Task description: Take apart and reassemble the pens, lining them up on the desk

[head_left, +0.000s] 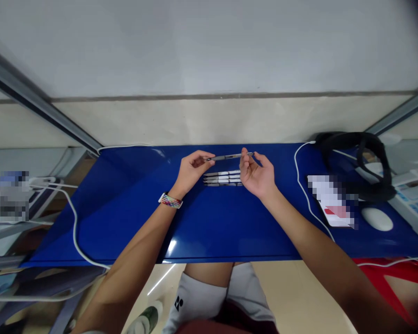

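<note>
A slim pen (226, 157) is held level above the blue desk, its grey and clear barrel spanning the gap between my two hands. My left hand (192, 170), with a colourful woven band at the wrist, pinches the tip end between thumb and fingers. At the other end, my right hand (257, 174) has its fingers round the barrel, palm turned up. Just below lie several similar pens (223, 178) side by side on the desk, tips to the left. My right hand partly hides their far ends.
To the right are a phone (330, 202) with a lit screen, a white mouse (377, 219), a black strap-like headset (358, 162) and a white cable (301, 178). Another white cable (75, 227) hangs over the left side. A pale wall (209, 118) stands behind the blue desk (125, 199).
</note>
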The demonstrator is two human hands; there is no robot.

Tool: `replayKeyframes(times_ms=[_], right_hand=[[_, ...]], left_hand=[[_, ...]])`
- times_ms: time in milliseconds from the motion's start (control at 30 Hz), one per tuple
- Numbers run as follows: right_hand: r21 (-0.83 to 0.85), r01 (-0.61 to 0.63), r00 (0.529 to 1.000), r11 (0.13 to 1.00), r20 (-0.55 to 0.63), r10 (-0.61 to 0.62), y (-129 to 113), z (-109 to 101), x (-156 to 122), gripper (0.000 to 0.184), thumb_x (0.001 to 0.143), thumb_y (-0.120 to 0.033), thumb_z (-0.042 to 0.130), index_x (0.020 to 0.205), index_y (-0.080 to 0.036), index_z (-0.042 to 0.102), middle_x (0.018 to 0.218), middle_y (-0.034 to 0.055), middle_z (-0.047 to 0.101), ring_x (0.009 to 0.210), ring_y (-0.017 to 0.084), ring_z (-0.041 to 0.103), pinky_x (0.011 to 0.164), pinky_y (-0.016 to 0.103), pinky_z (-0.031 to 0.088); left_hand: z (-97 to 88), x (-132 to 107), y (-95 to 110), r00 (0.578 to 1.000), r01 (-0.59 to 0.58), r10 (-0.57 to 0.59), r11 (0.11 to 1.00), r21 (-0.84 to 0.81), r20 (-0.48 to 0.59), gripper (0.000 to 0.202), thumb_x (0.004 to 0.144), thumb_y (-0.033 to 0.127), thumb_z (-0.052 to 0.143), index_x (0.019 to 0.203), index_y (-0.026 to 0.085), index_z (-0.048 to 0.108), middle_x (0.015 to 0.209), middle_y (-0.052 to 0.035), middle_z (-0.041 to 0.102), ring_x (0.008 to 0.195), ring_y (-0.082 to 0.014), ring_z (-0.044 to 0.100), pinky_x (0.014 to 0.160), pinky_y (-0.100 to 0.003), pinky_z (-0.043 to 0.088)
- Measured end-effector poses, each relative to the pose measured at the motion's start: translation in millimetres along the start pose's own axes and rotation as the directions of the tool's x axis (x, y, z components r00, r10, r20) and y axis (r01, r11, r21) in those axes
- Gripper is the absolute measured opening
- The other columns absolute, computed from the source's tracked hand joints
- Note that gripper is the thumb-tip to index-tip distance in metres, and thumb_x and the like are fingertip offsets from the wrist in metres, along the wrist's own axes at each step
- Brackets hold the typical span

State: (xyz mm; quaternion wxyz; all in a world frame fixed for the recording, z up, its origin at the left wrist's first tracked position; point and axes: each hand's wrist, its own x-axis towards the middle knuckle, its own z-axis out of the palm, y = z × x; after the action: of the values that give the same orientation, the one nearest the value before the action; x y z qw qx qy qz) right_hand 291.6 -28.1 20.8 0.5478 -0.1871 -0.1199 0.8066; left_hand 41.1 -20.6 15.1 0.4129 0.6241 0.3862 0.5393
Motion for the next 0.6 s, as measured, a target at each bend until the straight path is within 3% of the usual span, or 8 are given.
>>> replayKeyframes(times_ms=[100, 233, 433, 600], right_hand=[[-0.004, -0.009, 1.000, 1.000, -0.018, 0.009, -0.5, 1.4, 0.0, 0.022, 0.088, -0.020, 0.071, 0.109, -0.017, 0.077, 0.088, 0.0023, 0.084, 0.075, 0.010, 0.080, 0.071, 0.013, 0.066], [0.010, -0.004, 1.000, 1.000, -0.006, 0.004, -1.7, 4.1, -1.6, 0.024, 0.090, -0.024, 0.070, 0.112, -0.016, 0.077, 0.088, 0.0005, 0.084, 0.075, 0.007, 0.079, 0.072, 0.010, 0.064], [-0.069, 0.001, 1.000, 0.998, -0.021, -0.002, -3.2, 2.6, -1.0, 0.024, 0.086, -0.019, 0.071, 0.109, -0.016, 0.077, 0.090, 0.0024, 0.085, 0.082, 0.011, 0.082, 0.075, 0.015, 0.067], [-0.015, -0.016, 1.000, 1.000, -0.025, 0.016, -5.2, 5.6, -1.7, 0.029, 0.091, -0.024, 0.068, 0.116, -0.015, 0.076, 0.097, 0.0049, 0.086, 0.088, 0.014, 0.083, 0.079, 0.019, 0.069]], left_hand=[[1.1, -0.4, 2.3, 1.000, 0.006, -0.006, 1.000, 0.002, 0.020, 0.025, 0.087, 0.036, 0.090, 0.106, 0.021, 0.083, 0.090, -0.0038, 0.079, 0.078, -0.0150, 0.070, 0.072, -0.028, 0.053], [3.9, -1.7, 6.7, 1.000, 0.004, -0.004, 1.000, -0.007, 0.024, 0.024, 0.087, 0.035, 0.090, 0.105, 0.022, 0.084, 0.089, -0.0037, 0.078, 0.078, -0.0151, 0.070, 0.070, -0.028, 0.053], [2.2, -1.6, 5.3, 1.000, 0.016, -0.017, 1.000, -0.005, -0.001, 0.024, 0.087, 0.035, 0.090, 0.107, 0.022, 0.083, 0.088, -0.0036, 0.078, 0.079, -0.0161, 0.071, 0.074, -0.030, 0.055], [2.5, -1.4, 3.2, 1.000, 0.024, -0.024, 1.000, -0.020, 0.003, 0.025, 0.086, 0.036, 0.090, 0.106, 0.022, 0.083, 0.088, -0.0034, 0.077, 0.079, -0.0157, 0.071, 0.074, -0.029, 0.055]])
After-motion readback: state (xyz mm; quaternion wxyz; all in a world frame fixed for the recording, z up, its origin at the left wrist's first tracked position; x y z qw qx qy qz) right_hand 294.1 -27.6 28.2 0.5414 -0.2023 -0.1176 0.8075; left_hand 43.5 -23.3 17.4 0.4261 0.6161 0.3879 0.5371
